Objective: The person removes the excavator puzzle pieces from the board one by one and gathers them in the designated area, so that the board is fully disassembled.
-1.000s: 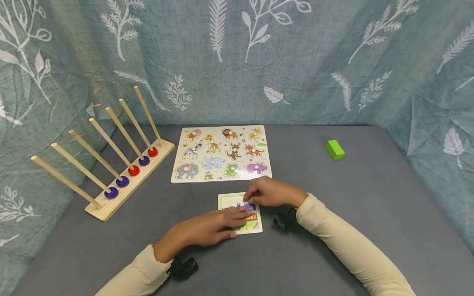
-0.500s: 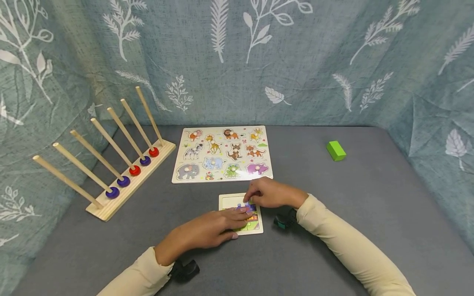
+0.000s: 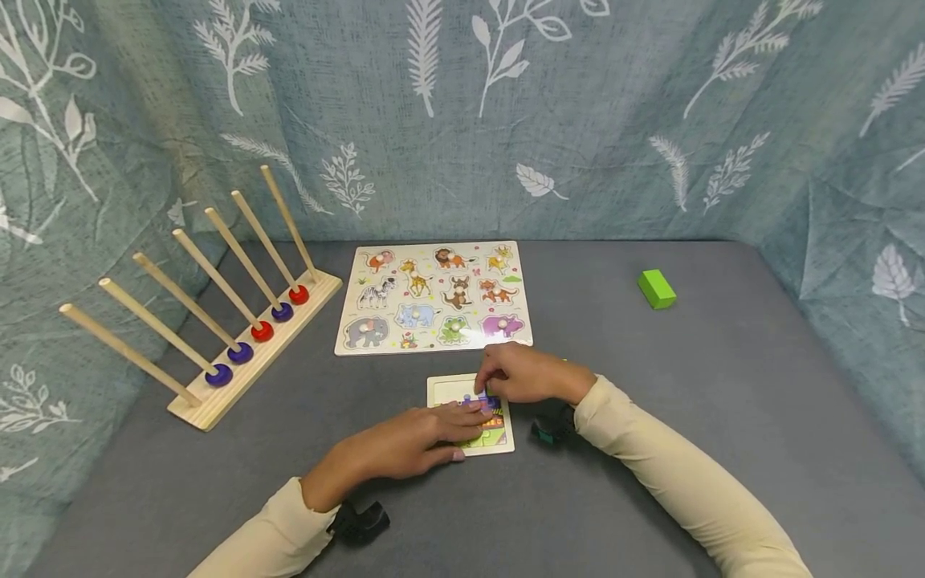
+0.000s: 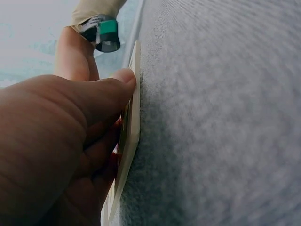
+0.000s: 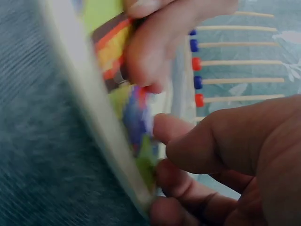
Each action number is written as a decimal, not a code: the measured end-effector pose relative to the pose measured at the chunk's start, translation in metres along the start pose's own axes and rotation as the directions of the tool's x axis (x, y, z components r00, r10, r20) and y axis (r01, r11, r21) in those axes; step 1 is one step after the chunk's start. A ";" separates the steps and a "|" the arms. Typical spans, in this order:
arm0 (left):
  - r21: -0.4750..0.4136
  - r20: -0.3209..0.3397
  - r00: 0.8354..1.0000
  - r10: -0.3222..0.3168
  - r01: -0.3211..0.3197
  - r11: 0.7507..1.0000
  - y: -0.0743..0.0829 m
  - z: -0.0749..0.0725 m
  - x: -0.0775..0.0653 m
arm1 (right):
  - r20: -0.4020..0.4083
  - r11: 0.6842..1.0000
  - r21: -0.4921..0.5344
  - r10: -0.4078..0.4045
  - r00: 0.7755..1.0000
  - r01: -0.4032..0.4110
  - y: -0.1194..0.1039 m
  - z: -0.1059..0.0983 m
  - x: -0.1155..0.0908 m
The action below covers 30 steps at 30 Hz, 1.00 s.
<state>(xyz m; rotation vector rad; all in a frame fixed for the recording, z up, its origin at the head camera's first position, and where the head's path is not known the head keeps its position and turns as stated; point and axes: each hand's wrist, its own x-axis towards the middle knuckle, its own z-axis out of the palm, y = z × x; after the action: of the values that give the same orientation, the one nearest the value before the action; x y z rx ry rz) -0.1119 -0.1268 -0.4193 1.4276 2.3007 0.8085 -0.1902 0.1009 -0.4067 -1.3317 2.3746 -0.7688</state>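
A small jigsaw puzzle in a pale wooden tray (image 3: 445, 391) lies in front of me, its bright pieces covering the lower and right parts. My left hand (image 3: 415, 443) rests flat across it with straight fingers, the thumb at the near edge of the tray in the left wrist view. At the far right corner my right hand (image 3: 527, 375) pinches a puzzle piece (image 5: 146, 154) with bent thumb and fingers. That piece looks green and purple in the blurred right wrist view, and the fingers hide much of it. Bare pale tray bottom shows at the far left.
Just beyond lies a larger animal peg puzzle (image 3: 433, 301). To the left stands a wooden rack (image 3: 270, 345) with upright pegs and several red and blue rings. A green block (image 3: 656, 289) sits at the back right, before the patterned curtain (image 3: 578, 144).
Both hands stay almost in place over the small puzzle, the right fingers still at its far right corner. The head view shifts slightly.
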 end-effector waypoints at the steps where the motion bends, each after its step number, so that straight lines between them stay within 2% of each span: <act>1: -0.003 0.001 1.000 -0.002 0.002 1.000 0.000 0.000 0.000 | -0.002 1.000 -0.010 0.008 1.000 -0.008 0.000 0.001 0.000; 5: 0.001 -0.003 1.000 0.006 -0.006 1.000 0.000 0.001 0.000 | -0.009 0.999 -0.023 0.032 0.999 -0.032 -0.001 0.002 0.001; 13: 0.027 -0.008 1.000 0.011 -0.010 1.000 0.000 0.001 0.000 | -0.018 1.000 0.010 0.000 1.000 0.000 -0.001 -0.002 0.001; 19: 0.019 0.007 1.000 -0.021 0.021 1.000 0.001 0.000 0.000 | -0.046 0.998 0.049 0.049 0.998 -0.047 0.000 -0.003 0.000; 23: 0.021 0.013 1.000 -0.020 0.020 1.000 0.002 -0.001 0.000 | -0.058 0.995 0.072 0.078 0.995 -0.074 0.000 -0.004 0.000; 30: 0.021 0.012 1.000 -0.017 0.016 1.000 0.002 0.000 0.000 | -0.061 0.993 0.100 0.072 0.996 -0.066 0.000 -0.004 -0.001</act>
<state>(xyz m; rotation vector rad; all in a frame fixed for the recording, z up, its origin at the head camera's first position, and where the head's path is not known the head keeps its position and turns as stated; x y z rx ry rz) -0.1104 -0.1265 -0.4182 1.4164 2.3154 0.7711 -0.1921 0.1029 -0.4030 -1.1962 2.3853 -0.9080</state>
